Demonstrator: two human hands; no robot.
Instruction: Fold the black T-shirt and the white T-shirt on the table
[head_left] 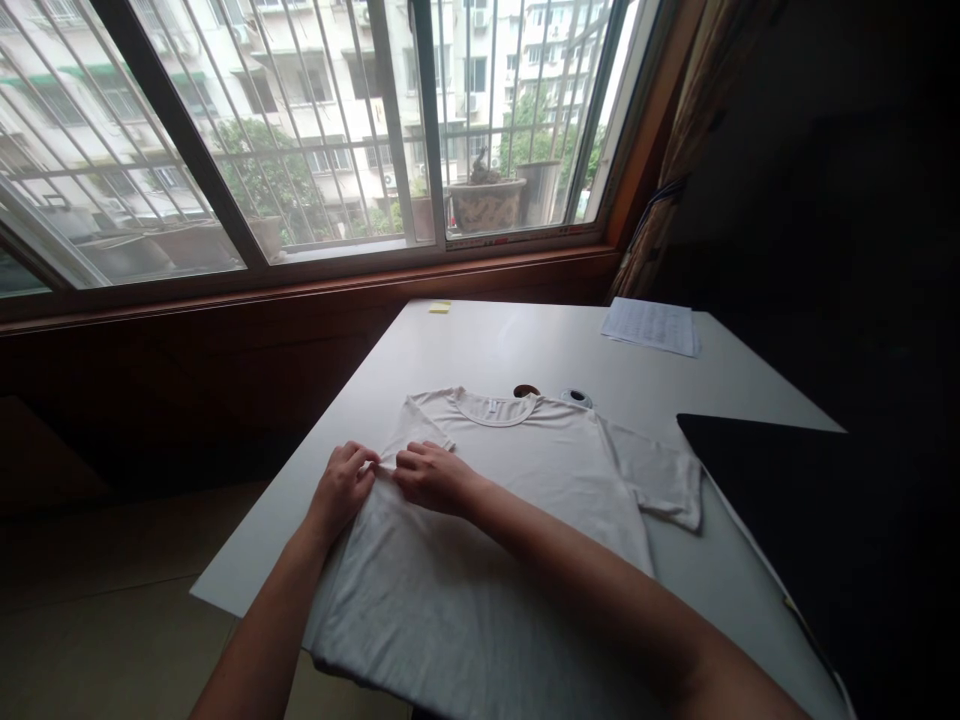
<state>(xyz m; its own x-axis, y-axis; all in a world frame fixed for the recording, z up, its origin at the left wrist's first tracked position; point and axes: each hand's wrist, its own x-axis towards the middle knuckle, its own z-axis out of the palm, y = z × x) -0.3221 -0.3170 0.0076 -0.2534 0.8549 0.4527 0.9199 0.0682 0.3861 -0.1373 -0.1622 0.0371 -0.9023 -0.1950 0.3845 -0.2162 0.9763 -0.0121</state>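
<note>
A white T-shirt [517, 470] lies spread on a white table [480, 340], its neckline toward the window and its lower part at the near edge. My left hand [346, 480] pinches the shirt's left edge just below the sleeve. Close beside it, my right hand [427, 475] is closed on the same edge, with that forearm crossing over the shirt's front. The left sleeve is folded inward over the body, while the right sleeve [667, 475] lies out to the side. My right forearm hides part of the lower shirt.
Beyond the collar are a brown round object [526, 391] and a white roll [577, 398]. Paper sheets [651, 326] and a yellow note [440, 307] lie at the far edge. A black panel [757, 500] covers the right side. A barred window [337, 130] stands behind.
</note>
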